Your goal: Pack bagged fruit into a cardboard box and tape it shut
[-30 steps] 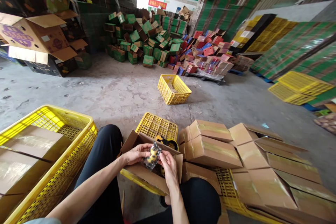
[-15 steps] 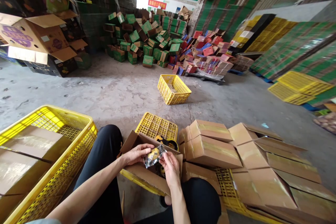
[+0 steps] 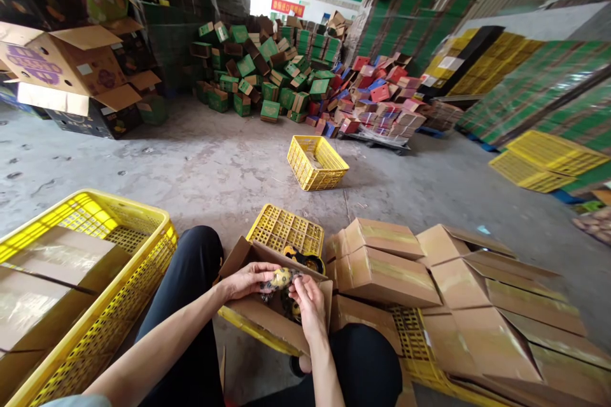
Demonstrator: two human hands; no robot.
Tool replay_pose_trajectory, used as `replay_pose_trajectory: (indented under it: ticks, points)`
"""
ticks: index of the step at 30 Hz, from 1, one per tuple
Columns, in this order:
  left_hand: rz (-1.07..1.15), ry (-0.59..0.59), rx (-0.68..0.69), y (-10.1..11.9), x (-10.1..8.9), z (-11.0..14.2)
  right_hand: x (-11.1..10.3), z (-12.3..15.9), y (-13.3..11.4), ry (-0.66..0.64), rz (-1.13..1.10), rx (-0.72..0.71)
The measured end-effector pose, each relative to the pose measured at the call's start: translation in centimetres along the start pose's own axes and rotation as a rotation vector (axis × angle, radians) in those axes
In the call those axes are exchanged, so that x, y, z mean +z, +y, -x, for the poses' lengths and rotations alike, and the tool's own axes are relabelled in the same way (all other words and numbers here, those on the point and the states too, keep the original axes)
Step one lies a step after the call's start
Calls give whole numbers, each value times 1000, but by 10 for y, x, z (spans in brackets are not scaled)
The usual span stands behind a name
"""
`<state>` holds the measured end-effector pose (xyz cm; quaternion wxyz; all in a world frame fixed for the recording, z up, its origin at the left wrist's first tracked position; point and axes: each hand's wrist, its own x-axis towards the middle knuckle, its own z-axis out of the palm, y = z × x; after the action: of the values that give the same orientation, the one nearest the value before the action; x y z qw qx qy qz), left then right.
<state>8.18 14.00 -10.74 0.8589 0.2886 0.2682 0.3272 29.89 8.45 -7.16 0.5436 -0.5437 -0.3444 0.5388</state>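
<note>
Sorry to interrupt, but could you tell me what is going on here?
A person's left hand and right hand both hold a small plastic-wrapped yellow item over an open cardboard box, which seems to rest on a yellow crate. Taped cartons lie to the right, and others sit in the large yellow crate at left.

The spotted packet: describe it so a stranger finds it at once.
Between the large yellow crate at left and the brown cartons at right sits an open cardboard box. Over it, the left hand and right hand hold a small yellow, dark-spotted packet. Unlike the box's contents, it is held up.
</note>
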Motion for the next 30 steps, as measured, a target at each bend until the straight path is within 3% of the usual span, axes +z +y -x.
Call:
replay_pose_trajectory:
  ticks: [5, 7, 11, 14, 20, 25, 30]
  points:
    - [-2, 18, -27, 2, -1, 0, -1, -8, 3, 122, 87, -101]
    - [-15, 11, -36, 0, -2, -1, -1, -8, 0, 93, 109, -114]
    - [-38, 52, -70, -3, -4, -4, -1, -2, -6, -43, 108, -6]
    - [-2, 68, -111, -1, -2, -4, -1, 0, -6, 20, 53, 59]
    - [-25, -60, 74, 4, 4, 2, -1, -1, -5, 118, 8, 54]
    - [-80, 110, 109, 3, 4, -1, 0, 2, -6, 71, 16, 65]
    - [-144, 156, 135, 3, 2, -1, 5, 1, -5, 69, 38, 57]
